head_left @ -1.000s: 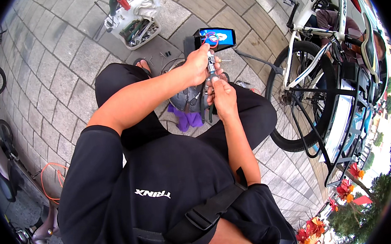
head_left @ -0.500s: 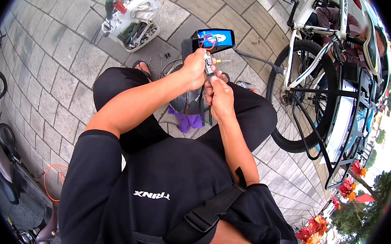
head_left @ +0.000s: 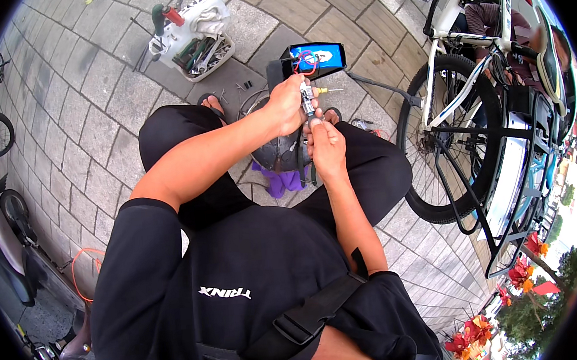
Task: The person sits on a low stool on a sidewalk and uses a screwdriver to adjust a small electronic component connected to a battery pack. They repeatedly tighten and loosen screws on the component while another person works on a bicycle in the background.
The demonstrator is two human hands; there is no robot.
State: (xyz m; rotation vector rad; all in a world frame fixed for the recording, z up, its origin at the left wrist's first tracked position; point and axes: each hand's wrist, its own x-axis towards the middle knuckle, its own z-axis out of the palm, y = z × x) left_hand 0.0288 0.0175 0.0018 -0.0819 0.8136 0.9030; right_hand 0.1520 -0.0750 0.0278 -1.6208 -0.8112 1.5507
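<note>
Both my hands meet over the ground between my knees, on a small silver and grey metallic piece (head_left: 308,102) whose exact kind I cannot make out. My left hand (head_left: 288,104) is closed round its upper part, fingers partly hidden. My right hand (head_left: 327,145) pinches its lower end. Just beyond lies a black box (head_left: 288,54) with a blue face (head_left: 333,56) and red and purple wires (head_left: 307,61) at its near side. Below my hands sits a dark round object (head_left: 274,151), partly covered, on a purple cloth (head_left: 282,182).
A white tool caddy (head_left: 210,65) of wrenches and other hand tools stands ahead on the left. A yellow-handled screwdriver (head_left: 329,90) lies near the box. At right stands a white bicycle (head_left: 437,79), with a person (head_left: 485,22) behind it. A scooter (head_left: 12,246) is at left.
Both hands keep their hold on the metallic piece, almost in place. The right hand's fingers have shifted slightly; the whole view has moved a little.
</note>
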